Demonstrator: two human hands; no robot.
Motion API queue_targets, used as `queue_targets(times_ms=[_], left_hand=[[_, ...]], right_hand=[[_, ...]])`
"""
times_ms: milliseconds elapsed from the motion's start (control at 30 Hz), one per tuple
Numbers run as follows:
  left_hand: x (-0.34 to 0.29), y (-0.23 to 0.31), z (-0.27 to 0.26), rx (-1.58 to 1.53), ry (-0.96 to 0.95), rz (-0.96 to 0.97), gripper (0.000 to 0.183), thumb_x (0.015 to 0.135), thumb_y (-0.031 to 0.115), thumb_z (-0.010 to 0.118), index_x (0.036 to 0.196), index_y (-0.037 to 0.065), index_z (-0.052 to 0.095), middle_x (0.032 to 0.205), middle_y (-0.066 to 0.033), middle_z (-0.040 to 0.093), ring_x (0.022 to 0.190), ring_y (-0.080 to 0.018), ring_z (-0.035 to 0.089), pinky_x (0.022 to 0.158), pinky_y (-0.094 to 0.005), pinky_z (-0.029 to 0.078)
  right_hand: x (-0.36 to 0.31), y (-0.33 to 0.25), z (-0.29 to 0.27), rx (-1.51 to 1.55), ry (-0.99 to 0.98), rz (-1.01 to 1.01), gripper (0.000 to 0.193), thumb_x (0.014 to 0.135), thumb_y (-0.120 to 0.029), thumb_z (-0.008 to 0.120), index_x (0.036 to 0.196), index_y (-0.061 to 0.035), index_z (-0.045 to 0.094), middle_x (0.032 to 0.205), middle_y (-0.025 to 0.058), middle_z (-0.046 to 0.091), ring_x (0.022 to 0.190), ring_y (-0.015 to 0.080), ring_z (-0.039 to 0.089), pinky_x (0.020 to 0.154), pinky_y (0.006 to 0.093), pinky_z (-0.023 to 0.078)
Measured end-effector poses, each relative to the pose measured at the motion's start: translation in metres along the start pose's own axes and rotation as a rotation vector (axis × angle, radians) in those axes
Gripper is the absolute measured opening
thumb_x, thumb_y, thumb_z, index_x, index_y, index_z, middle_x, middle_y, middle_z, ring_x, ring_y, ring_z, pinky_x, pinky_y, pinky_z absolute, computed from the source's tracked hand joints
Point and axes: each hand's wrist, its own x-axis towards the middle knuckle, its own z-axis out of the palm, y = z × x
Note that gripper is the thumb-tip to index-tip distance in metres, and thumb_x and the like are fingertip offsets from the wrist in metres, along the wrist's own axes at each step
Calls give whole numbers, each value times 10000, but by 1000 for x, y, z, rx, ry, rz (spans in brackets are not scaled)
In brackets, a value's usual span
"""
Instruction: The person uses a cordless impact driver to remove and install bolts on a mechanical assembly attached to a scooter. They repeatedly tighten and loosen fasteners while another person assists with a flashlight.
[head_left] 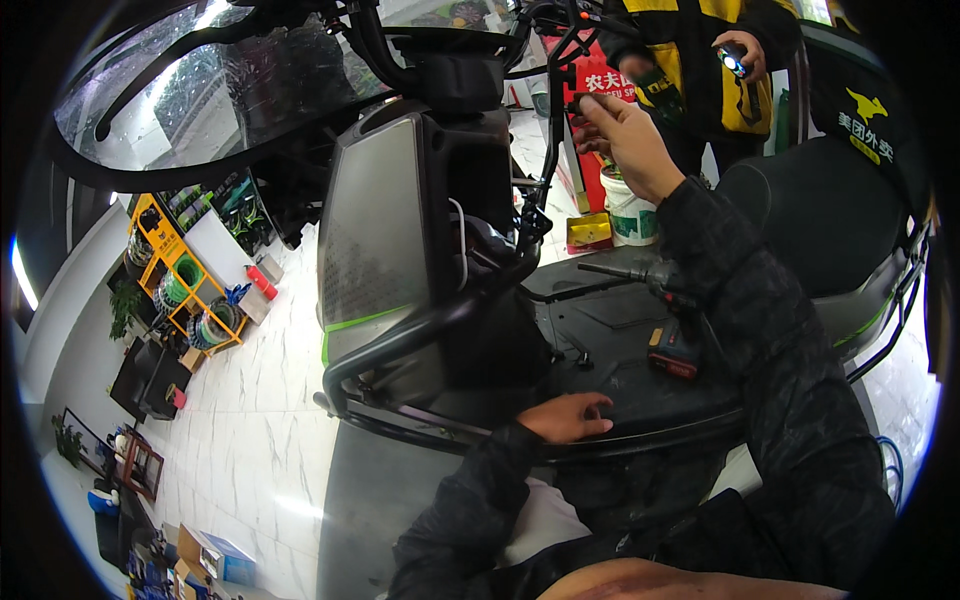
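An electric scooter stands in front of me, its grey front shield (375, 220) on the left and its black footboard (640, 390) in the middle. My left hand (567, 417) lies at the near edge of the footboard, fingers loosely stretched and holding nothing. Raised at the upper right, my right hand (635, 140) has its thumb and fingertips pinched beside a black upright bar (556, 130). A small dark thing shows at those fingertips, too small to name. On the footboard lie a cordless drill (672, 300) with a long bit and a few small dark metal parts (582, 357).
A person in a yellow and black jacket (745, 110) stands beyond, holding a lit flashlight (733, 62). Behind the footboard are a white bucket (630, 212) and a yellow tin (589, 233). The black seat (800, 215) rises at right; a yellow rack (180, 270) stands far left.
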Motion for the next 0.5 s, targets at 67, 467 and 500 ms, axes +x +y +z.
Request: queue_targets(times_ms=[67, 467, 500], left_hand=[[-1, 0, 1, -1, -1, 4, 674, 988, 519, 648, 1473, 69, 518, 1297, -185, 660, 1156, -298, 656, 968, -390, 524], [8, 0, 3, -13, -6, 16, 664, 983, 503, 662, 1476, 82, 520, 1286, -175, 664, 1135, -290, 654, 956, -387, 525], [9, 0, 3, -7, -6, 14, 664, 983, 503, 663, 1475, 81, 520, 1283, -173, 665, 1131, -288, 654, 955, -385, 525]], right_hand=[[0, 4, -2, -62, -44, -81, 396, 1061, -314, 618, 1160, 69, 624, 1005, 112, 679, 845, 152, 682, 746, 285, 569], [7, -15, -8, -17, -60, 287, 432, 1045, -466, 609, 926, -50, 606, 795, 25, 622, 676, 129, 587, 618, 265, 488], [7, -17, -9, -5, -72, 318, 429, 1047, -464, 604, 942, -49, 611, 815, 28, 628, 694, 132, 591, 623, 266, 489]])
